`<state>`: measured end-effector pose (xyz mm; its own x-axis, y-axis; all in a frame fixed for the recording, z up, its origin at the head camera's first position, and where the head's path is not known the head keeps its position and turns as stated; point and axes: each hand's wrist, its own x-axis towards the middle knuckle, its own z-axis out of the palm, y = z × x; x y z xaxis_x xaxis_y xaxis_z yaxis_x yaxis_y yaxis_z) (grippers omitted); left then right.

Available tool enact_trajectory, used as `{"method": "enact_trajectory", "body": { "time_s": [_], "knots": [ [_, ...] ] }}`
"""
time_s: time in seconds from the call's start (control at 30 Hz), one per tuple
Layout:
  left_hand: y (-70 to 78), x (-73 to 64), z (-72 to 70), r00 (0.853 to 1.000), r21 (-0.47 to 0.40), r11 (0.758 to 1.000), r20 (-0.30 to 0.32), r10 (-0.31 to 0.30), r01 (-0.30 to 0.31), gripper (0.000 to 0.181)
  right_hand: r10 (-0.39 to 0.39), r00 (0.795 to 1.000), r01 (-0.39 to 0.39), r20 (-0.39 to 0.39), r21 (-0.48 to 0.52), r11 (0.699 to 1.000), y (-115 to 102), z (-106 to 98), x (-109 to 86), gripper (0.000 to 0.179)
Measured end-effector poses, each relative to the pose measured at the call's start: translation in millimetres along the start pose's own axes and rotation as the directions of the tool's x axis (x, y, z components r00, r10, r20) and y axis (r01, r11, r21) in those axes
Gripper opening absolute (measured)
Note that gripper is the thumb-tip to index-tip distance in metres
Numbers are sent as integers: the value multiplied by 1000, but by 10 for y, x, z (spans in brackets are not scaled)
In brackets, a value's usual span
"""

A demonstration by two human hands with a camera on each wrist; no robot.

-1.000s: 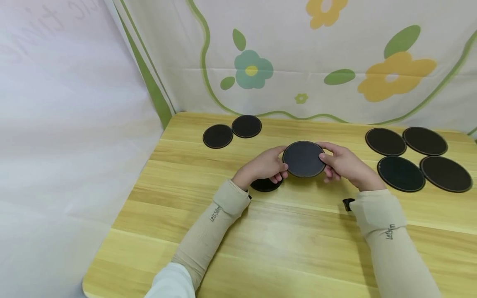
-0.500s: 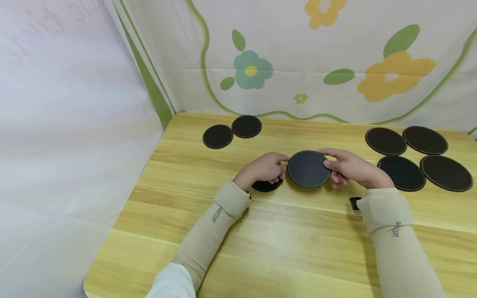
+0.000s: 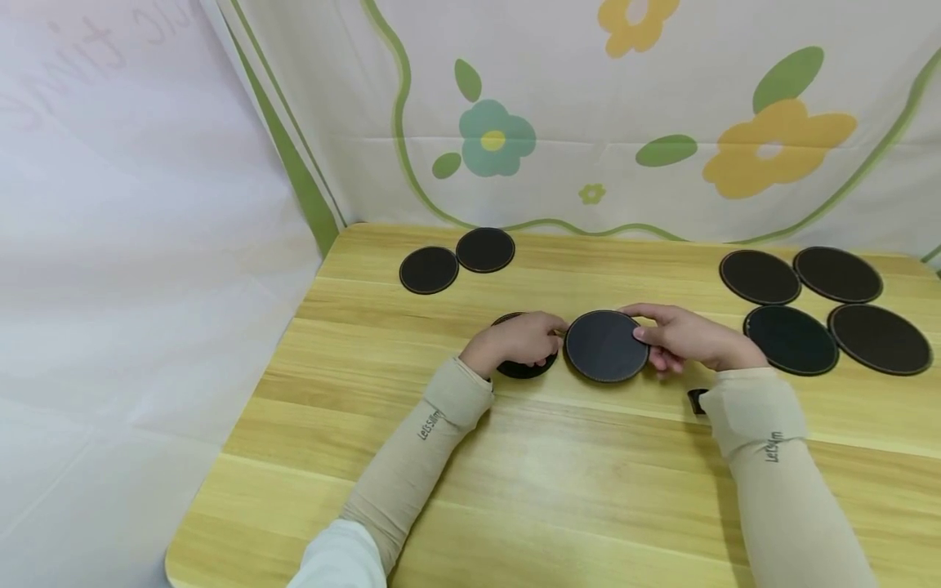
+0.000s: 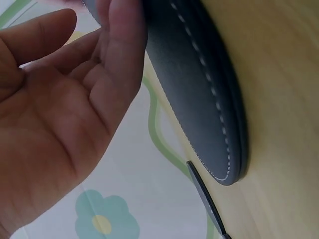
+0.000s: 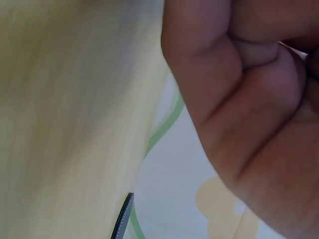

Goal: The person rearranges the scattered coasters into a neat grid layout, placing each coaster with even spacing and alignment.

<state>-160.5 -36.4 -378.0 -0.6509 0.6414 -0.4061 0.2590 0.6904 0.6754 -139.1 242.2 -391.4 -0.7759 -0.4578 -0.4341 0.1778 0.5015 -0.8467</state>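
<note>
Right hand (image 3: pixel 687 336) pinches a round black coaster (image 3: pixel 607 346) by its right edge, thumb on top, index finger reaching along the far rim. That coaster is over the middle of the wooden table (image 3: pixel 588 490); I cannot tell whether it touches the wood. Left hand (image 3: pixel 520 337) is loosely bent and grips nothing, its thumb apart from the fingers in the left wrist view. Its fingertips are just beside the coaster's left edge; contact is unclear. Beneath this hand lies a partly hidden coaster (image 3: pixel 524 371). Farther back on the left, a pair of coasters (image 3: pixel 430 270) sits edge to edge. On the right, four coasters (image 3: pixel 791 340) lie in two rows. Tan sleeves (image 3: pixel 408 457) cover both forearms. Behind the table hangs a white cloth (image 3: pixel 573 90) with printed flowers.
</note>
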Motion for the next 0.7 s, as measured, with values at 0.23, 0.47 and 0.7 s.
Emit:
{"method": "enact_trajectory", "body": {
  "time_s": [0.23, 0.47, 0.7],
  "knots": [
    [-1, 4, 36, 999, -9, 999, 34, -34, 34, 47, 25, 999, -24, 38, -5, 1000, 24, 29, 45, 55],
    [16, 16, 41, 998, -11, 999, 52, -40, 41, 51, 48, 998, -47, 47, -5, 999, 19, 65, 65, 57],
    [8, 21, 40, 999, 53, 998, 24, -26, 24, 50, 64, 998, -63, 15, -32, 997, -25, 68, 64, 55]
  ]
}}
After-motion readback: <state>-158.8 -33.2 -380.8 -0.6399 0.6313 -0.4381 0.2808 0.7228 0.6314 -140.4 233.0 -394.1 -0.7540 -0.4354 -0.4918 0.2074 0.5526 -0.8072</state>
